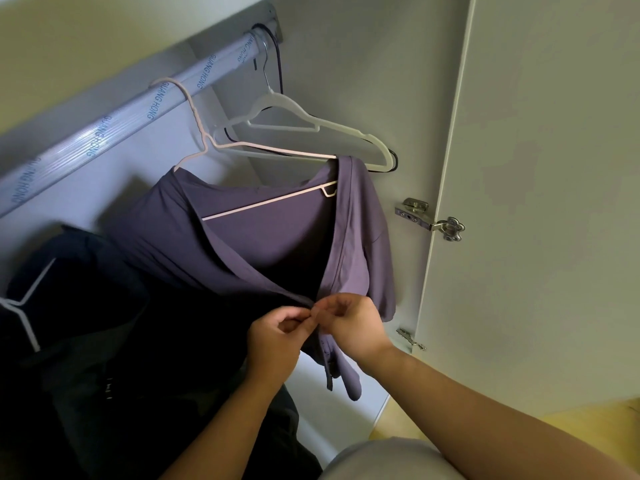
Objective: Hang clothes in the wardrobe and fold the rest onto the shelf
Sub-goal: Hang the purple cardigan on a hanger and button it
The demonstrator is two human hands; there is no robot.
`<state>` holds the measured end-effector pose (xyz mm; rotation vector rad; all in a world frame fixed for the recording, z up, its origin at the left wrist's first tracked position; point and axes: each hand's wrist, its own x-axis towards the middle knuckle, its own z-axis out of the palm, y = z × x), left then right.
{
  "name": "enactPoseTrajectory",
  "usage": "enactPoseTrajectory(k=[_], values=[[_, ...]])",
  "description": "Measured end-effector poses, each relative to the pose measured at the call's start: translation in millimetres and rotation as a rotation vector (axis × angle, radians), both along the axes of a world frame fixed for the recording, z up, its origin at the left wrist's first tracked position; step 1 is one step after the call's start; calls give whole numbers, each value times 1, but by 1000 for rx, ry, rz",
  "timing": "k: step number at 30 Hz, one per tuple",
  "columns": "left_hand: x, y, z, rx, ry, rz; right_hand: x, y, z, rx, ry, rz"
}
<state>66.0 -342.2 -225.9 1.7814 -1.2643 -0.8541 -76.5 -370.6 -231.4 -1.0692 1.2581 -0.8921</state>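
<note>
A purple shirt (242,237) hangs on a thin pink hanger (207,147) from the silver wardrobe rail (104,129). Its front is open at the top, and the two front edges meet low down at my hands. My left hand (277,337) pinches the left front edge there. My right hand (353,323) pinches the right front edge, fingertips nearly touching the left hand's. The shirt's hem hangs below my hands.
An empty white hanger (311,126) and a black one (273,57) hang further right on the rail. Dark clothes (86,323) hang to the left on a white hanger (24,306). The open wardrobe door (536,168) with hinges (429,220) stands at right.
</note>
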Motion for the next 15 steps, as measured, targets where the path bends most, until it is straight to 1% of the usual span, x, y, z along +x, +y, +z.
enactPoseTrajectory(k=[5, 7, 12, 15], values=[[-2, 1, 4, 24, 164, 70, 0, -2, -6, 128, -168, -50], [-2, 3, 6, 25, 228, 75, 2, 0, -8, 191, -272, -71], [1, 4, 5, 19, 313, 84, 5, 3, -8, 303, -523, -77], [1, 4, 5, 24, 359, 92, 7, 5, -10, 340, -625, -65]])
